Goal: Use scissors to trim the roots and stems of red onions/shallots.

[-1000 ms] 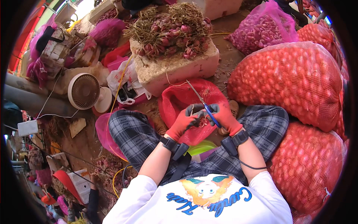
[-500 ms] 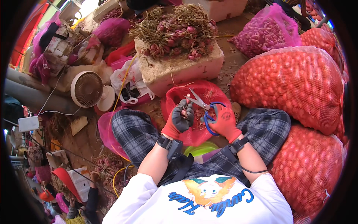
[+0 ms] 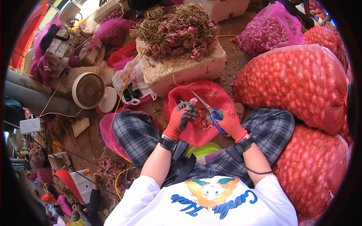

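Observation:
My left hand (image 3: 182, 117), in a red and grey glove, is closed around a small shallot (image 3: 192, 101) held up over a red mesh bag (image 3: 203, 113) that lies between my knees. My right hand (image 3: 228, 122), also gloved, grips blue-handled scissors (image 3: 208, 108) whose blades point up and left toward the shallot. Beyond the bag a white foam box (image 3: 181, 69) carries a heap of shallots with dry stalks (image 3: 177, 32).
Big red mesh sacks (image 3: 294, 83) full of shallots stand on my right. A pink sack (image 3: 271, 32) lies at the back right. A small white fan (image 3: 90, 91) and plastic bags (image 3: 130, 81) are to the left. A green bowl rim (image 3: 203, 150) shows under the bag.
My hands have drawn slightly apart and the scissors have tipped so their blades meet the shallot in my left hand. The view has shifted a little downward.

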`<state>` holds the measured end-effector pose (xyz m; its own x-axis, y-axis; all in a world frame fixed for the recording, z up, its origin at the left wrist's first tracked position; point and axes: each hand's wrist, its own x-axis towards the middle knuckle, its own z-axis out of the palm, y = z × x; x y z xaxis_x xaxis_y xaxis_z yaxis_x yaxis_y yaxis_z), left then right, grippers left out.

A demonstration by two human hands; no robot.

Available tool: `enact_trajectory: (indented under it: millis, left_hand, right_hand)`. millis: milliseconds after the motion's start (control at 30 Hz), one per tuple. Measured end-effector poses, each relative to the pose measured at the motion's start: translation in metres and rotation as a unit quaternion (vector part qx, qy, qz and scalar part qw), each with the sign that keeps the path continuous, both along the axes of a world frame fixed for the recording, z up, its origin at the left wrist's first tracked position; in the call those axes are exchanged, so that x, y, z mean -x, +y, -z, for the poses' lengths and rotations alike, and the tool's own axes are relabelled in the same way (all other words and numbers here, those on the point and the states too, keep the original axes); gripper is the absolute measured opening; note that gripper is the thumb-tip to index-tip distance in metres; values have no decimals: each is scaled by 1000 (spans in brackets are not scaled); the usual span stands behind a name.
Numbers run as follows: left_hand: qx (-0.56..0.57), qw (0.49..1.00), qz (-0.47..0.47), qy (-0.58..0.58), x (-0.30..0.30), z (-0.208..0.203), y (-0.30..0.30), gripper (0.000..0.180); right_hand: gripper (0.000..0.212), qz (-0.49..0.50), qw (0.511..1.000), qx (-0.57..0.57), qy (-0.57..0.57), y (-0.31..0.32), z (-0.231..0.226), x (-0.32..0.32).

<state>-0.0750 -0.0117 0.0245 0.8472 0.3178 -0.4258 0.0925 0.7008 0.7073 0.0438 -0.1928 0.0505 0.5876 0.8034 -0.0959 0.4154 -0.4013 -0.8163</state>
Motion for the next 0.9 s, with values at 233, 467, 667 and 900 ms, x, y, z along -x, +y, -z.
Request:
enact_trajectory:
  millis: [233, 467, 667, 900]
  left_hand:
    - [-109, 994, 10, 24, 0, 6, 0, 7]
    - [-119, 992, 11, 36, 2, 2, 0, 8]
    - [15, 1000, 13, 1, 2, 3, 3, 10]
    - [-233, 964, -114, -55, 56, -98, 42, 11]
  right_hand:
    - [55, 0, 976, 29, -214, 0, 15, -1]
    - [47, 7, 964, 70, -256, 0, 9, -2]
    - [38, 15, 987, 77, -144, 0, 11, -2]
    - [32, 50, 990, 88, -94, -2, 9, -6]
